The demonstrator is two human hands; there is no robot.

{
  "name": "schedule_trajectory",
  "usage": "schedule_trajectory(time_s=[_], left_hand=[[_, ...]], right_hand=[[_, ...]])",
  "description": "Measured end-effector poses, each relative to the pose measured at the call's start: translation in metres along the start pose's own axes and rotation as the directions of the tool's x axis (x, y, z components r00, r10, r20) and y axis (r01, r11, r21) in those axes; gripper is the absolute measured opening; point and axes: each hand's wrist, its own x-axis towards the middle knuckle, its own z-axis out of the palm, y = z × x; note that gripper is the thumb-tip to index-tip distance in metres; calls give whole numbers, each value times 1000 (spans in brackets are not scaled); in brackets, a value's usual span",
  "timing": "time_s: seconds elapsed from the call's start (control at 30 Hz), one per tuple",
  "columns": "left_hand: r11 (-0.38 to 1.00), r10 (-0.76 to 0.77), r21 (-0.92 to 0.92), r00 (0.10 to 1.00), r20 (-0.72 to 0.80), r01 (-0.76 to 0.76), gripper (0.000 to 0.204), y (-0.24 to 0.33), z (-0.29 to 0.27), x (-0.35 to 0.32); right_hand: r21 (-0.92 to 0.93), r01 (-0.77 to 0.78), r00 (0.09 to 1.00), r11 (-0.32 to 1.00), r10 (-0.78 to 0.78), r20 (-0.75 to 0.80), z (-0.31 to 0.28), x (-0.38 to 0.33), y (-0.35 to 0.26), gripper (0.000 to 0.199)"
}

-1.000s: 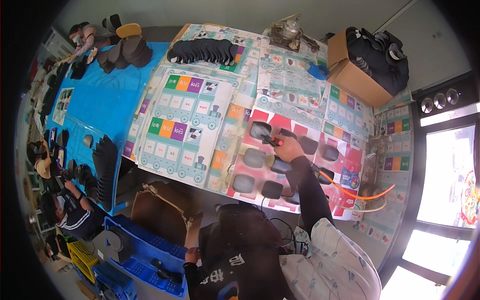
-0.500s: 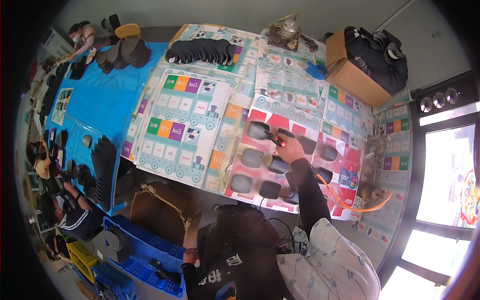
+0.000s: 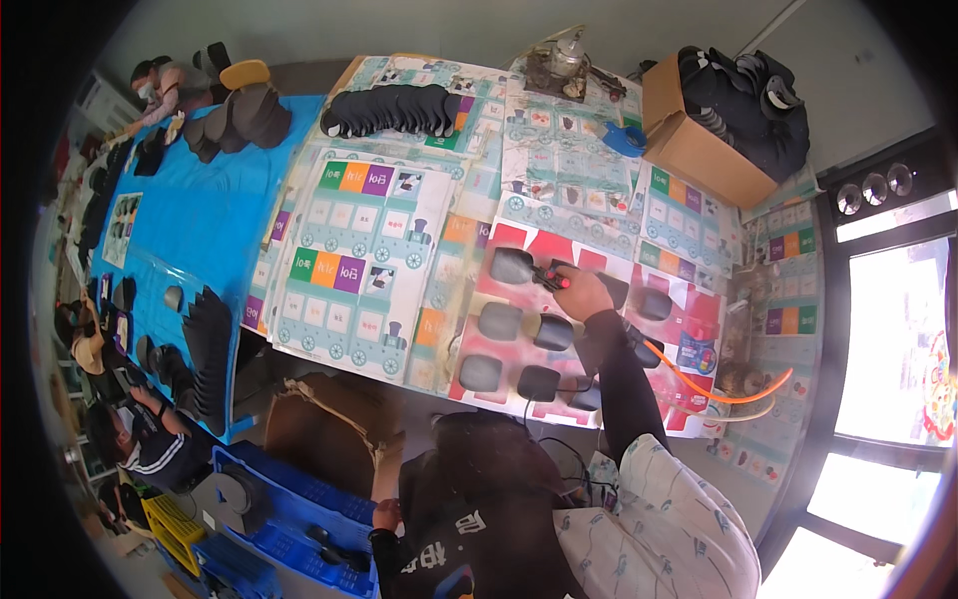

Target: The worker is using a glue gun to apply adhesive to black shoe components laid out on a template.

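The surface (image 3: 479, 215) fills most of the view, its right and middle parts covered with printed paper sheets showing coloured squares and small trains, its left part with a blue sheet (image 3: 190, 235). On the far right corner stands an open cardboard box (image 3: 689, 155) heaped with dark pieces. A long row of dark insoles (image 3: 394, 108) lies along the far edge, and a second dark stack (image 3: 212, 344) lies on the blue sheet near its front edge. Below the surface, at the person's left, sits a blue plastic crate (image 3: 299, 504) with a brown cardboard piece (image 3: 324, 424) beside it.

On a red-and-white sheet (image 3: 689, 334) straight ahead of the person lie grey oval pads (image 3: 499, 321) in rows, set a little apart from one another. The right hand (image 3: 582, 295) reaches over them from a dark sleeve and is closed around a small spray gun (image 3: 551, 279) with a red part at the grip, its nose pointing at the farthest left pad (image 3: 512, 266). An orange hose (image 3: 714, 384) runs from under the right forearm off to the right edge of the surface. The left hand (image 3: 384, 514) is low at the person's side, by the crate's rim; whether its fingers are open or closed on anything cannot be told. Other people sit at the far left, along the blue sheet.
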Motion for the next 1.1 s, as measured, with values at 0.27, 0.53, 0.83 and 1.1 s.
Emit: schedule_trajectory(time_s=[0.27, 0.53, 0.83, 1.1], left_hand=[[895, 109, 436, 994, -15, -92, 32, 4, 1, 0], [962, -52, 265, 997, -53, 64, 31, 44, 5, 11], [962, -137, 225, 987, -80, 152, 31, 58, 14, 18], [941, -88, 321, 993, -75, 108, 33, 70, 19, 13]], right_hand=[[133, 40, 995, 990, -52, 84, -18, 76, -8, 45], [146, -17, 954, 989, -28, 300, -56, 100, -23, 34], [108, -43, 921, 993, -3, 390, -48, 152, -5, 31], [199, 242, 874, 950, -302, 380, -39, 149, 10, 21]])
